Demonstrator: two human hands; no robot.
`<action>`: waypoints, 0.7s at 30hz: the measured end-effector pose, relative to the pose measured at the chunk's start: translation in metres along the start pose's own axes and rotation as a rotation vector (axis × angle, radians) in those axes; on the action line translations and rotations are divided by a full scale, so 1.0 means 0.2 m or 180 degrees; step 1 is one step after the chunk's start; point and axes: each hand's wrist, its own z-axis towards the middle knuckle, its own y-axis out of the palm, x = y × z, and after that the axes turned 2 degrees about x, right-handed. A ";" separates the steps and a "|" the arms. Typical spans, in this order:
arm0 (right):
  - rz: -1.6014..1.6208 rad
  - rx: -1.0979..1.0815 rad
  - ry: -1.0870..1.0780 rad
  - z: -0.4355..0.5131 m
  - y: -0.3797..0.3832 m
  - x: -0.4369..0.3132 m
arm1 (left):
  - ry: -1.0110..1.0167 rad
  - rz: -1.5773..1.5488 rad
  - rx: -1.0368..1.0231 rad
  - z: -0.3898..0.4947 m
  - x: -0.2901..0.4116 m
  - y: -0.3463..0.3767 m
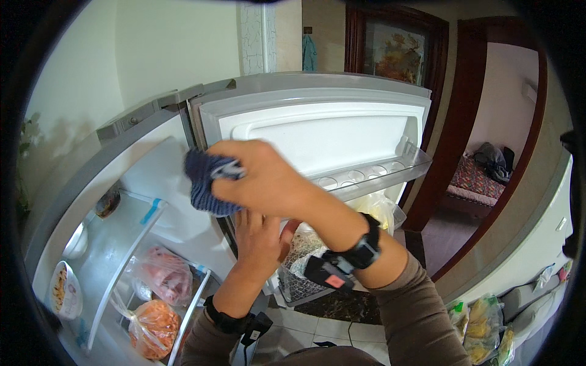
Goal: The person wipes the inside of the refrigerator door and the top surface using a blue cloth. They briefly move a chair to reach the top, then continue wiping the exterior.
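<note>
A refrigerator stands open before me, its door swung out to the right. My right hand grips a dark blue ribbed cloth near the hinge side, between the cabinet's inner wall and the door. Just below it is my left hand, fingers pointing up by the door's hinge-side edge; its fingertips are partly hidden behind the cloth and right hand, so whether it holds anything does not show. A clear egg tray is fixed inside the door.
Glass shelves at left hold bowls, a bag of pinkish food and a bag of orange shredded food. Lower door bins hold bagged items. More bagged food lies at the lower right, by a wood-framed doorway.
</note>
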 end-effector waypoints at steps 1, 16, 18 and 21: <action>0.0427 0.0025 0.0251 -0.03 -0.09 0.00 | -0.0028 -0.0035 -0.0014 0.00 0.00 -0.01; 0.0233 0.2214 0.2297 -0.46 -1.33 0.36 | 0.0094 -0.0359 -0.0012 0.07 0.01 -0.07; -0.0089 0.1862 0.2519 -0.45 -1.34 0.41 | 0.0124 -0.0367 -0.0061 0.07 0.00 -0.07; -0.1001 0.1628 0.2799 -0.39 -1.27 0.50 | 0.0202 -0.0312 -0.0107 0.09 -0.01 -0.07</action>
